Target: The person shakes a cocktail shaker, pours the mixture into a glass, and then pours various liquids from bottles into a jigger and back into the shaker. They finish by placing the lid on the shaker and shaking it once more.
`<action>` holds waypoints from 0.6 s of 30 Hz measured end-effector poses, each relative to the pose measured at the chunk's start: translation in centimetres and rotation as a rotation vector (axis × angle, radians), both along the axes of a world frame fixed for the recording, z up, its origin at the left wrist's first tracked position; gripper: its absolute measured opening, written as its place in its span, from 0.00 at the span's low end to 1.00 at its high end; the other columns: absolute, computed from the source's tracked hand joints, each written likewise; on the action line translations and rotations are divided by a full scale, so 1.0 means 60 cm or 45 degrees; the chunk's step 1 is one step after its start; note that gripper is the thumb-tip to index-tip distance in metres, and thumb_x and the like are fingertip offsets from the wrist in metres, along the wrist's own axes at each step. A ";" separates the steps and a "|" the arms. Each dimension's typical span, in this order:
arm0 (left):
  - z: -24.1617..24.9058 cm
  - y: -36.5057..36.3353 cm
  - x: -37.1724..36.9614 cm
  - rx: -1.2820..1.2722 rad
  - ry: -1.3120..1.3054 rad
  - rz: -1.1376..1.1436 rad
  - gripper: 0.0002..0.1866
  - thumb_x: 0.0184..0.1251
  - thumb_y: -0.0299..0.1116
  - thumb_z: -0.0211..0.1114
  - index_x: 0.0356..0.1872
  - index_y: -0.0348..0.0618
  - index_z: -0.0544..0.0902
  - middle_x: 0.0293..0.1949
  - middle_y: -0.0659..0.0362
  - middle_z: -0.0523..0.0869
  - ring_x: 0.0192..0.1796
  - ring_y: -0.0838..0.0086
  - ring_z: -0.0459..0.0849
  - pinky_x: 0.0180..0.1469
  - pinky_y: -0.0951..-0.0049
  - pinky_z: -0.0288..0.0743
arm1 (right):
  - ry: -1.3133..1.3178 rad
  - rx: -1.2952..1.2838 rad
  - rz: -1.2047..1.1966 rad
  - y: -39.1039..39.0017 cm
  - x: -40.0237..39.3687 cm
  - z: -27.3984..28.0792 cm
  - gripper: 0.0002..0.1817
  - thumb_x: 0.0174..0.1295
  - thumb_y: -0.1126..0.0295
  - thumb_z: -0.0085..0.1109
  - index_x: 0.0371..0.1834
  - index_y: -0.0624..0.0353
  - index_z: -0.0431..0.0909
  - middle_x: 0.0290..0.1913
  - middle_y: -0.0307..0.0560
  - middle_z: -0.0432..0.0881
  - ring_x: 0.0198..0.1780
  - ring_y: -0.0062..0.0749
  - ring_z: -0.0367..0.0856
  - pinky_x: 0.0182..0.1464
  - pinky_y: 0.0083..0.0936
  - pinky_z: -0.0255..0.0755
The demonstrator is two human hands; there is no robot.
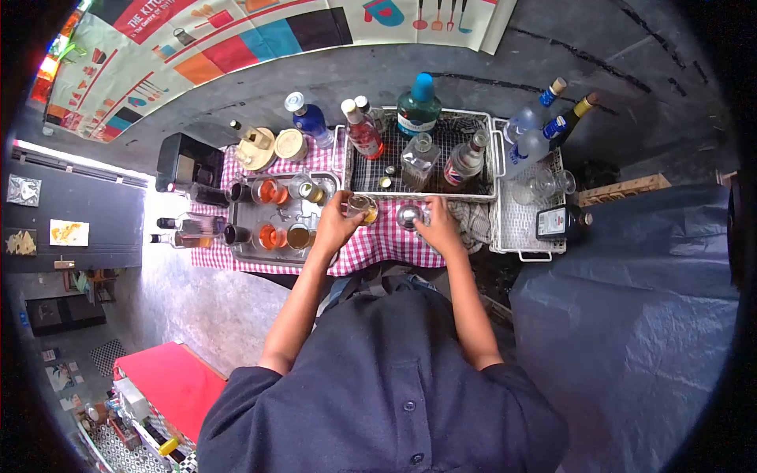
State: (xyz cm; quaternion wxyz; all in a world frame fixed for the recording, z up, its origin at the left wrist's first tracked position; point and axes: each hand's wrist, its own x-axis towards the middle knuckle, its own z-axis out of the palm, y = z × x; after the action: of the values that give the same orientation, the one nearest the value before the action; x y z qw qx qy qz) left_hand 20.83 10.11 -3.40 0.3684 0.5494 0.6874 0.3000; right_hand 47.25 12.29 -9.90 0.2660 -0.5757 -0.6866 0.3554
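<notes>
My left hand [335,225] is closed round a small clear glass [362,208] with a little yellowish liquid in it, over the front of the red-and-white checked cloth [385,244]. To its right, my right hand [441,229] grips a round shiny metal cup [408,216] between thumb and fingers. Left of my hands is a metal tray [293,178] carrying several glasses, among them a glass of orange-red drink [272,236] and a glass of brownish drink [300,236].
Behind my hands, a white wire basket [410,195] holds a green bottle [418,106], a pink bottle [362,132] and other bottles. Another white basket [516,221] with bottles and glasses stands at right. A blue bottle [311,122] and dark box [186,160] are back left.
</notes>
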 end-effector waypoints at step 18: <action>-0.004 -0.041 0.007 0.140 -0.209 -0.180 0.27 0.56 0.24 0.73 0.56 0.36 0.73 0.52 0.50 0.82 0.55 0.65 0.85 0.57 0.68 0.81 | 0.068 -0.059 -0.043 -0.011 0.001 -0.007 0.23 0.55 0.64 0.73 0.53 0.58 0.78 0.48 0.50 0.80 0.51 0.51 0.82 0.52 0.41 0.77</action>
State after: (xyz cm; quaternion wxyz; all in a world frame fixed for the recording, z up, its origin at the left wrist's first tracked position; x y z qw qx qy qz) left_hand 21.24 7.63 -3.66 0.4131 0.5893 0.5969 0.3546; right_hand 47.32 11.65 -10.30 0.2767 -0.5836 -0.6610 0.3819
